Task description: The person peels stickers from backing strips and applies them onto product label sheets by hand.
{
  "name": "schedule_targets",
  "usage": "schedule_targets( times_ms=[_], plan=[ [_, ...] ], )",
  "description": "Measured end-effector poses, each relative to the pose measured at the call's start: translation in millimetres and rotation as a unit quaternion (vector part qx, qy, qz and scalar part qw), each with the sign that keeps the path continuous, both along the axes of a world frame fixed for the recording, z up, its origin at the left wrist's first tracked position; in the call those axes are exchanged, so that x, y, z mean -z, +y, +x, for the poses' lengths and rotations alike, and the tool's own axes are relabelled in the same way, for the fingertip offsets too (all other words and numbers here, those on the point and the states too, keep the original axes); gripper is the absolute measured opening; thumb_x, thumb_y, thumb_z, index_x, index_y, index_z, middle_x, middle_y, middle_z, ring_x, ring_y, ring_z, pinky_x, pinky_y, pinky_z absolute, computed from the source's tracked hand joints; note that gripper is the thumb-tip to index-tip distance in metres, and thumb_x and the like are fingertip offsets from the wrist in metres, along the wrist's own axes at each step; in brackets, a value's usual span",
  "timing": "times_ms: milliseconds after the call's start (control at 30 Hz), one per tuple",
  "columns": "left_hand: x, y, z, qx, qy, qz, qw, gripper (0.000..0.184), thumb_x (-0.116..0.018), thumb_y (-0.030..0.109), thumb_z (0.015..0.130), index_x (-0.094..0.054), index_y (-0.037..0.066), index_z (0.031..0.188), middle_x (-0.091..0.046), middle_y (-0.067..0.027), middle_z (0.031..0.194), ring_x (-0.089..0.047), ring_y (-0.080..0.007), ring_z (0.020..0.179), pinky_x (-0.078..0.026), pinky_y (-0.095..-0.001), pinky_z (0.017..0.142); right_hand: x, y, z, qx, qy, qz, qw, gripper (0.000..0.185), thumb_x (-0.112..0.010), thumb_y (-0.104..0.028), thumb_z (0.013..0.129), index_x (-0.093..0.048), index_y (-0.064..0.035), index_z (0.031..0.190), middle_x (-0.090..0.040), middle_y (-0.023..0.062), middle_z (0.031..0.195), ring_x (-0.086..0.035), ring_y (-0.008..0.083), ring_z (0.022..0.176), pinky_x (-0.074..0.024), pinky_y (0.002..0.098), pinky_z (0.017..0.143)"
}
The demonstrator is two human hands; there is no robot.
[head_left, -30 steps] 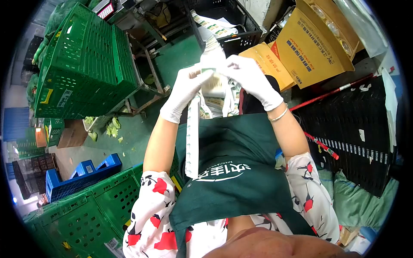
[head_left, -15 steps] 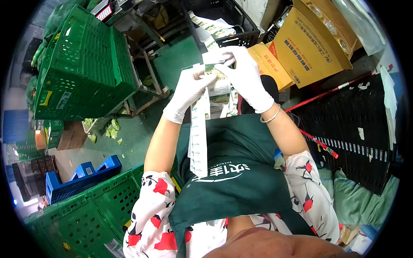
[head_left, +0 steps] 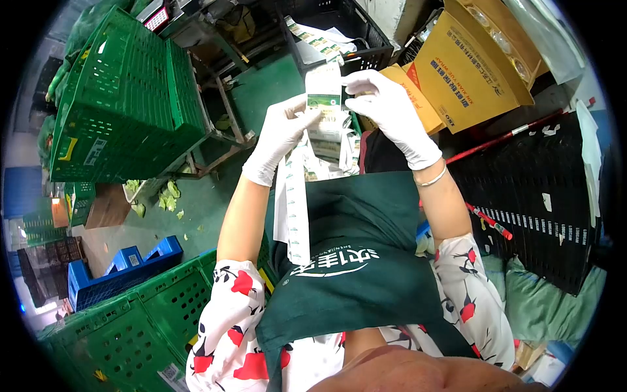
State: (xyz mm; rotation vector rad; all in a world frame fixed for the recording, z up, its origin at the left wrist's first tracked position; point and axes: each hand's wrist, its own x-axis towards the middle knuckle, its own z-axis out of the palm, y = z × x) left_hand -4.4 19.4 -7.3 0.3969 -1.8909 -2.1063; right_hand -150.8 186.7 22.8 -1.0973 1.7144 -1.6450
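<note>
Head view: the left hand (head_left: pixel 282 130) pinches a label strip (head_left: pixel 324 83) between thumb and fingers; the right hand (head_left: pixel 390 108), thumb and fingers parted, is just beside it. Beyond the grip stands a crate (head_left: pixel 366 63).

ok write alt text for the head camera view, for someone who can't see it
A white-gloved left hand pinches a strip of printed labels while the gloved right hand, fingers parted, is close by its edge. White strips hang over a green apron; green crates stand at left, a cardboard box at upper right.
</note>
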Motion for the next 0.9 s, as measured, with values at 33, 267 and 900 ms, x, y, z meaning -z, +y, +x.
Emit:
schedule_targets(
  times_ms=[33, 267, 900],
  plan=[
    [1.9, 1.3, -0.2, 0.005, -0.006, 0.009, 1.0, 0.032, -0.068, 0.011, 0.091, -0.065, -0.004, 0.119, -0.069, -0.0041, 0.103, -0.06, -0.0062, 0.087, -0.049, -0.0232, 0.079, -3.8, -3.7, 3.2, -0.014, -0.015, -0.002, 1.0, 0.031, -0.067, -0.004, 0.087, -0.061, -0.0001, 0.117, -0.062, 0.0085, 0.111, -0.061, 0.0132, 0.101, -0.051, 0.0265, 0.087],
    [-4.7, 0.8, 4.4, 0.025, -0.053, 0.002, 0.998, 0.029, -0.067, 0.011, 0.091, -0.066, -0.004, 0.116, -0.068, -0.0007, 0.098, -0.057, -0.0051, 0.083, -0.047, -0.021, 0.076, 17.3, -30.1, 28.7, 0.098, 0.184, -0.033, 0.978, 0.031, -0.069, -0.004, 0.084, -0.062, -0.007, 0.114, -0.058, 0.0094, 0.108, -0.064, 0.0203, 0.099, -0.0529, 0.0327, 0.086],
    [-3.4, -2.2, 2.3, 0.01, -0.082, -0.066, 0.994, 0.024, -0.067, 0.009, 0.092, -0.069, -0.005, 0.111, -0.071, -0.0054, 0.1, -0.062, -0.0067, 0.086, -0.05, -0.0221, 0.078, 13.3, -23.6, 25.4, 0.087, 0.195, -0.01, 0.977, 0.045, -0.068, -0.005, 0.083, -0.057, -0.0052, 0.126, -0.056, 0.0149, 0.117, -0.059, 0.0256, 0.109, -0.0502, 0.033, 0.09]
  ],
)
